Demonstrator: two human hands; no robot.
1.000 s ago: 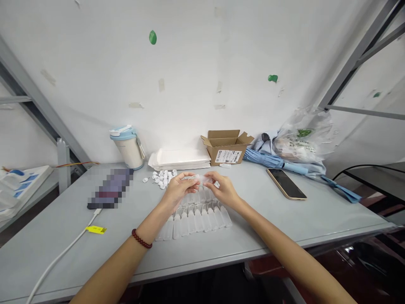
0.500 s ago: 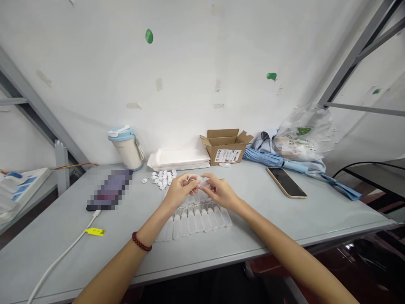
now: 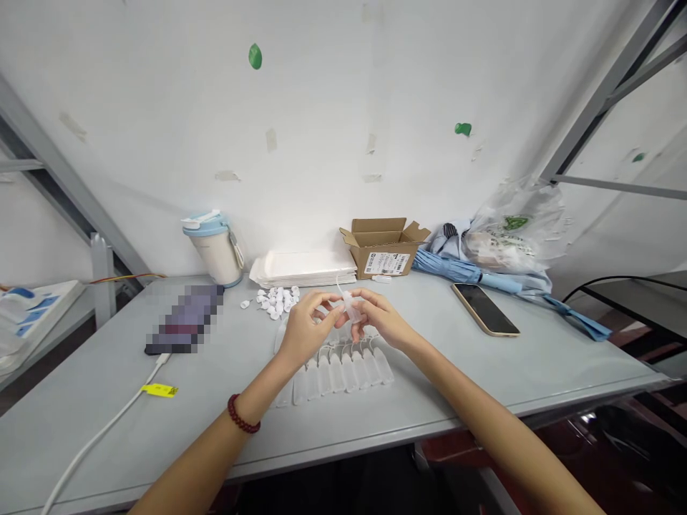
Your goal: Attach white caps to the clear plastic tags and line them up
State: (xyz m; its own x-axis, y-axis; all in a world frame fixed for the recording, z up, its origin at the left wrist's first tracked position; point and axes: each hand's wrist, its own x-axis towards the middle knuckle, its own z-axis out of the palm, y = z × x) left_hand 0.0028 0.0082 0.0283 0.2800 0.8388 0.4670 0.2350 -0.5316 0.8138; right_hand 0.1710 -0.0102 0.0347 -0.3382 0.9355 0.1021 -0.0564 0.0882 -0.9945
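A small translucent plastic bottle (image 3: pixel 351 309), with a thin curved tip sticking up from its top, is between both hands above the table. Its body lies in the fingers of my right hand (image 3: pixel 382 317), which are closed on it. From the other side my left hand (image 3: pixel 311 325) pinches at the bottle's neck; the exact contact is partly hidden. Below the hands, several similar bottles (image 3: pixel 335 373) lie side by side in a row, their thin tips pointing away from me. More bottles behind that row are partly covered by my hands. A pile of small white caps (image 3: pixel 276 302) is beyond my left hand.
Behind the hands are a stack of white envelopes (image 3: pixel 305 268) and an open cardboard box (image 3: pixel 383 250). A tumbler (image 3: pixel 215 250) and a phone with a cable (image 3: pixel 185 322) are at left. Another phone (image 3: pixel 486 310), a folded blue umbrella (image 3: pixel 456 268) and a plastic bag (image 3: pixel 515 229) are at right.
The bottle has turned more upright, and its thin tip now shows above my fingers. My right hand's fingers have shifted around its body, and my left hand has moved slightly right.
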